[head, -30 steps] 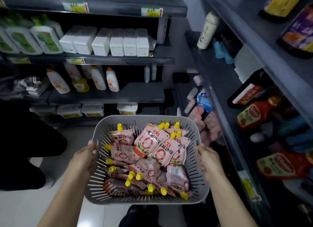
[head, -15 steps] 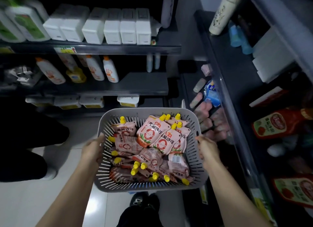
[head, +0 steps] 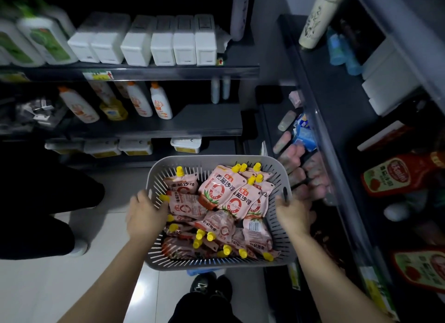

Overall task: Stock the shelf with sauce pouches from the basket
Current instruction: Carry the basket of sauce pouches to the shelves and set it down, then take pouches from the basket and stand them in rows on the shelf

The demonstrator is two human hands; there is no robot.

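Pink sauce pouches (head: 218, 192) with yellow caps lie heaped in a grey slotted basket (head: 216, 265), held above the pale tiled floor (head: 36, 286). The left hand (head: 144, 214) curls over its left rim and the right hand (head: 293, 214) grips the right rim. Dark shelving (head: 180, 127) ahead bears white boxes (head: 163, 43); the shelf (head: 337, 93) at right carries red ketchup bottles (head: 390, 178).

The basket (head: 218, 265) is grey with slotted walls. The sauce pouches (head: 218, 190) are pink with red rings and yellow caps. White boxes (head: 183, 43) sit upper centre.
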